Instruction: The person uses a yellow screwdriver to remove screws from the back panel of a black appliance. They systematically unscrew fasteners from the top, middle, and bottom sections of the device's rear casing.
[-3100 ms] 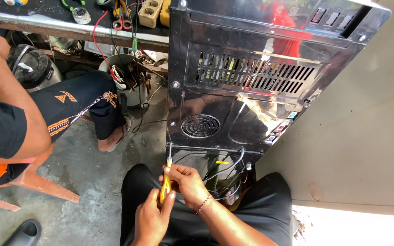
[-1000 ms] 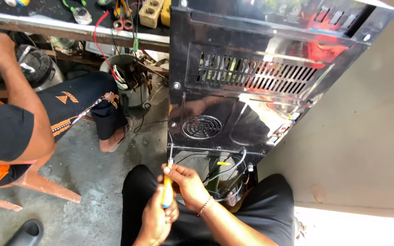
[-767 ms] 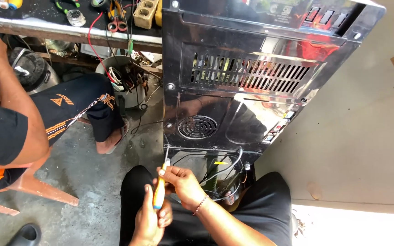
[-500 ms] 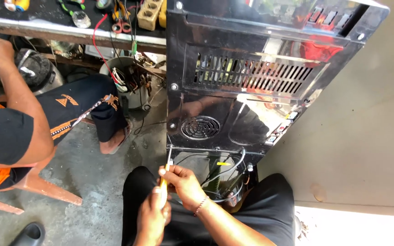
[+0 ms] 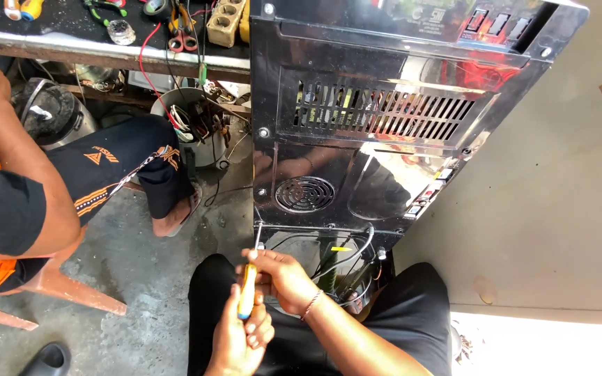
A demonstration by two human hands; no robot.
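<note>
Both hands grip the yellow-handled screwdriver (image 5: 249, 289); left hand (image 5: 240, 339) closed round the handle, right hand (image 5: 281, 277) fingers wrapped above; its tip meets the shiny appliance back panel (image 5: 357, 174) at the lower-left corner; panel still mounted, other screws remain.

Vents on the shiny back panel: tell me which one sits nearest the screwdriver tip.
The small round fan grille, low on the back panel, just above the screwdriver tip. The other vent, the long slotted grille, sits higher up.

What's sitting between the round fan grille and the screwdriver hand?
In the head view, between the round fan grille and the right hand lie the panel's lower edge and looping black cables; the screwdriver shaft rises alongside.
</note>
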